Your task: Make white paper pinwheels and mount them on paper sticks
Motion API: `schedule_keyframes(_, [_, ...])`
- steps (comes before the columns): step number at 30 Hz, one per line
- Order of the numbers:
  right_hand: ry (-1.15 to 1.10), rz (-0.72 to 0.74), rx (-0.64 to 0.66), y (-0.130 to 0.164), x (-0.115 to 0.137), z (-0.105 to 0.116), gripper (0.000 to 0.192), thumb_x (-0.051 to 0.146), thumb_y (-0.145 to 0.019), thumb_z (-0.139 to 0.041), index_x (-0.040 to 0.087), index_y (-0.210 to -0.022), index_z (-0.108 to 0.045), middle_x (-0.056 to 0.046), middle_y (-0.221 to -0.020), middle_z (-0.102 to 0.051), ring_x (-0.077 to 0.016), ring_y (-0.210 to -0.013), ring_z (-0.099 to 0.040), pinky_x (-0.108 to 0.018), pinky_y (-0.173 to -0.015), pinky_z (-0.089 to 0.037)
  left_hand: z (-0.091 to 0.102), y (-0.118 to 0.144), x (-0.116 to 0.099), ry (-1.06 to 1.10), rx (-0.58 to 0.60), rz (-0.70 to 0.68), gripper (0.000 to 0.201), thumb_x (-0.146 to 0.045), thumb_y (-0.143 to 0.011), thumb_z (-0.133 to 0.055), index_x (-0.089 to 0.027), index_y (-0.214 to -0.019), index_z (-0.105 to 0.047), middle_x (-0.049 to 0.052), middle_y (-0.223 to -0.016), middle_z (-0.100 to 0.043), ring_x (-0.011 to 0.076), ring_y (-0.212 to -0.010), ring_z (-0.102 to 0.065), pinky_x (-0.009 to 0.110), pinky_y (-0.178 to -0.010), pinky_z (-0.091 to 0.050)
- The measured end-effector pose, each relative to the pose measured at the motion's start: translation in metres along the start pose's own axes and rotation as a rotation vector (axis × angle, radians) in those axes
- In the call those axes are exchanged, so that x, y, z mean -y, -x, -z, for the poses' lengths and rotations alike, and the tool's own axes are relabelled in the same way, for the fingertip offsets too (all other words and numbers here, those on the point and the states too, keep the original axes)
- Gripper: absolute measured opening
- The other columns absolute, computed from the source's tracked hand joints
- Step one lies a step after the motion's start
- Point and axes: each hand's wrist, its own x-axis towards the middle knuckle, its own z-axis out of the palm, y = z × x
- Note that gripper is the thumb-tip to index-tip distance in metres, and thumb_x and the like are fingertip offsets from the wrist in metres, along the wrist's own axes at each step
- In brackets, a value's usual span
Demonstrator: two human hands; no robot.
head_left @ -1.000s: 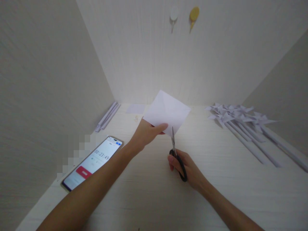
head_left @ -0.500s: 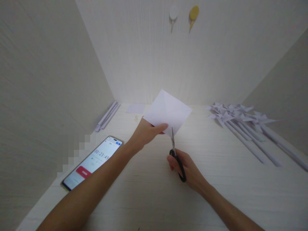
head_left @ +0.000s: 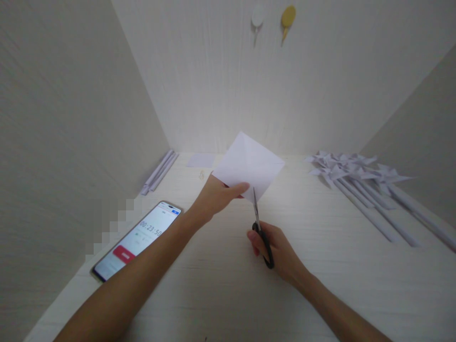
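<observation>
A square sheet of white paper (head_left: 249, 161) is held up above the table, turned so one corner points toward me. My left hand (head_left: 224, 192) pinches its lower left edge, thumb on top and fingers underneath, mostly hidden. Black-handled scissors (head_left: 265, 244) sit in my right hand (head_left: 280, 249), with fingers closed round the handles. Their narrow blades lie over the near corner of the paper, almost together. Faint crease lines run across the sheet from corner to corner.
On the left lie a phone (head_left: 138, 242) showing a running timer and several rolled paper sticks (head_left: 159, 172). Behind are a flat paper piece (head_left: 200, 160) and a small clip-like item (head_left: 201, 175). Paper pinwheels (head_left: 351, 171) are piled at right. Two hooks (head_left: 288, 18) hang on the back wall.
The scissors' blades have shifted very slightly at the paper's near corner, and the handles have drawn a little closer. The phone's timer has advanced. The left hand and paper stay almost still.
</observation>
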Motion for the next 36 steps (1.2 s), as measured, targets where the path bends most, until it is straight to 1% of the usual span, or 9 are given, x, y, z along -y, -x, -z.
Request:
schedule_keyframes(5, [-0.027, -0.014, 0.016, -0.0005, -0.0022, -0.0003, 0.041, 0.052, -0.075, -0.041, 0.018, -0.054, -0.039, 0.003, -0.047, -0.043, -0.0088, -0.044, -0.039, -0.022, -0.043, -0.029, -0.0006, 0.0004, -0.0010, 0.005, 0.001, -0.011, 0.026, -0.024, -0.059, -0.063, -0.011, -0.081, -0.061, 0.005, -0.078, -0.065, 0.0162, -0.067, -0.060, 0.026, -0.056, -0.051])
schedule_keyframes(16, [-0.040, -0.034, 0.003, 0.0005, -0.0044, -0.0014, 0.042, 0.053, -0.074, -0.042, 0.018, -0.052, -0.039, 0.003, -0.043, -0.043, -0.0078, -0.040, -0.038, -0.021, -0.040, -0.029, -0.0005, 0.0006, -0.0004, 0.048, 0.042, 0.003, 0.027, -0.024, -0.059, -0.063, -0.013, -0.083, -0.062, 0.005, -0.080, -0.065, 0.0171, -0.072, -0.061, 0.028, -0.060, -0.052])
schedule_keyframes(20, [-0.023, -0.034, -0.010, 0.0003, -0.0071, -0.0021, 0.043, 0.054, -0.074, -0.042, 0.018, -0.051, -0.039, 0.003, -0.041, -0.042, -0.0078, -0.039, -0.037, -0.021, -0.039, -0.028, -0.0005, 0.0004, 0.0002, 0.060, 0.032, 0.003, 0.029, -0.024, -0.058, -0.064, -0.013, -0.085, -0.061, 0.005, -0.081, -0.066, 0.0172, -0.071, -0.061, 0.028, -0.060, -0.052])
schedule_keyframes(27, [-0.010, -0.053, -0.014, -0.0004, -0.0087, -0.0016, 0.044, 0.056, -0.072, -0.042, 0.018, -0.049, -0.039, 0.003, -0.040, -0.041, -0.0078, -0.038, -0.037, -0.021, -0.039, -0.028, -0.0004, -0.0002, 0.0000, 0.071, 0.040, 0.039, 0.028, -0.024, -0.057, -0.065, -0.011, -0.081, -0.061, 0.006, -0.080, -0.066, 0.0170, -0.071, -0.061, 0.027, -0.060, -0.053])
schedule_keyframes(30, [-0.011, -0.063, -0.023, -0.0010, -0.0087, -0.0018, 0.044, 0.056, -0.072, -0.043, 0.018, -0.048, -0.038, 0.004, -0.039, -0.040, -0.0074, -0.037, -0.035, -0.021, -0.038, -0.027, -0.0007, -0.0003, 0.0002, 0.093, 0.032, 0.046, 0.029, -0.022, -0.057, -0.065, -0.011, -0.083, -0.061, 0.006, -0.082, -0.065, 0.0165, -0.071, -0.061, 0.026, -0.059, -0.053])
schedule_keyframes(36, [-0.074, -0.074, -0.019, -0.0012, -0.0084, -0.0029, 0.043, 0.055, -0.071, -0.045, 0.018, -0.049, -0.039, 0.004, -0.039, -0.041, -0.0070, -0.036, -0.035, -0.021, -0.036, -0.027, -0.0008, -0.0001, -0.0003, 0.120, 0.041, 0.082, 0.031, -0.021, -0.056, -0.065, -0.011, -0.085, -0.060, 0.007, -0.086, -0.065, 0.0169, -0.073, -0.060, 0.027, -0.060, -0.053])
